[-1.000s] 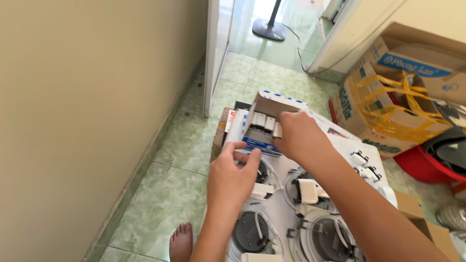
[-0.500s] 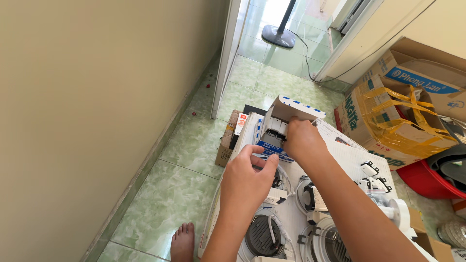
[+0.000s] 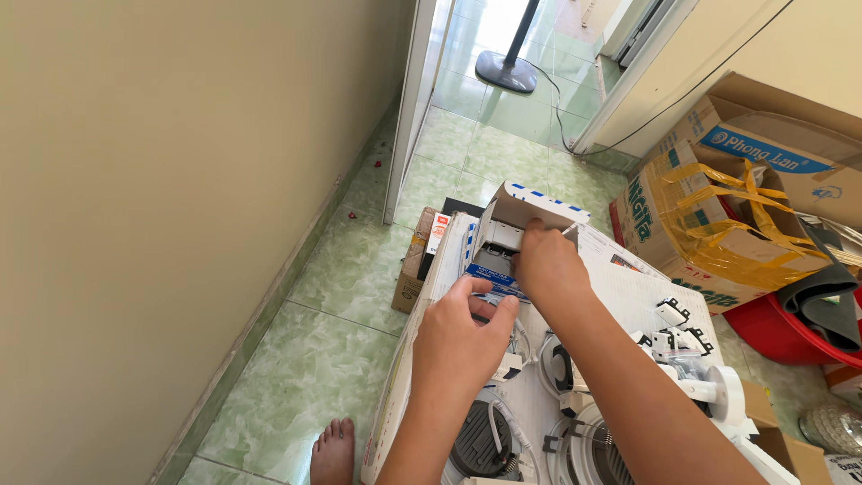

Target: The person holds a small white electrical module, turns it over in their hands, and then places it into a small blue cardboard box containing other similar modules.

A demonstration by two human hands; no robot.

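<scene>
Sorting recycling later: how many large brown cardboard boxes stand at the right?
2: a box bound with yellow tape beside the red tub, and an open box behind it. Others may be hidden.

The right hand (image 3: 548, 265) covers part of the open box (image 3: 512, 235), so what its fingertips grip is hidden. The left hand (image 3: 460, 337) hides most of the blue-edged piece (image 3: 494, 292). The round fittings (image 3: 485, 445) are cut off at the bottom edge, as is a bare foot (image 3: 334, 449). The box's contents are too small to identify
</scene>
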